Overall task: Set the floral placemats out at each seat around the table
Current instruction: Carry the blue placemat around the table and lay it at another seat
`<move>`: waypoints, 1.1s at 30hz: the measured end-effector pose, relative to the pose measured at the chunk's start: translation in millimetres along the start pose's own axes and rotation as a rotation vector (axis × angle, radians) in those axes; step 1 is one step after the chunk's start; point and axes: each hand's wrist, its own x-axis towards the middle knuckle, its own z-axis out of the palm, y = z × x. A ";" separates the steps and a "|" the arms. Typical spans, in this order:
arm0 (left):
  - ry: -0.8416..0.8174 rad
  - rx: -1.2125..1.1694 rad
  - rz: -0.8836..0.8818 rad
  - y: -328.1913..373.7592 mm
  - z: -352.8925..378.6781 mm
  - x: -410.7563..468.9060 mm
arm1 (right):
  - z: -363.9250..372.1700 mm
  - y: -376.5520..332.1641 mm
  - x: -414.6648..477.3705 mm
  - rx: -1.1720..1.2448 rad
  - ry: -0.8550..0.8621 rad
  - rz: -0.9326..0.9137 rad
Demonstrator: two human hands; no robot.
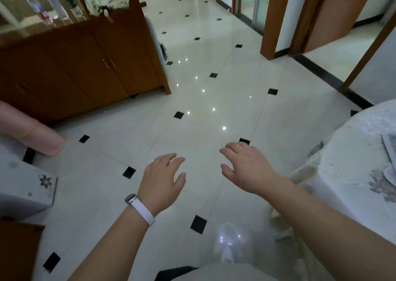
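Head view. Held out palm-down over the white tiled floor [214,109]: left hand [162,180] and right hand [248,169], near each other but apart, fingers loosely spread, gripping nothing. Strapped on the left wrist, a white-banded watch [139,207]. At the right, a table [342,195] under a floral cloth. On it, cut off by the frame edge, the corner of a pale placemat [388,150], lying flat, corner pointing toward the open floor; long axis not to be judged. At the left, a wooden cabinet [85,66] with plastic bottles [49,4] on top; nearer, a pink roll [32,130].
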 end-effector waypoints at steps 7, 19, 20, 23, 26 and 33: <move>-0.033 0.045 0.161 15.9 10.3 103.6 | -12.0 55.1 39.1 0.008 0.012 0.137; -0.107 -0.047 0.401 9.6 53.0 321.1 | -22.2 143.6 157.3 -0.047 -0.001 0.416; -0.116 -0.061 0.422 8.8 54.7 343.5 | -22.2 150.1 170.6 -0.056 -0.006 0.446; -0.126 -0.106 0.486 7.0 62.0 407.0 | -21.5 167.6 208.3 -0.078 -0.015 0.523; -0.148 -0.139 0.574 8.5 72.0 463.2 | -29.8 179.4 239.4 -0.092 0.009 0.614; -0.149 -0.229 0.772 56.1 80.8 547.1 | -61.8 205.5 253.9 -0.146 0.038 0.802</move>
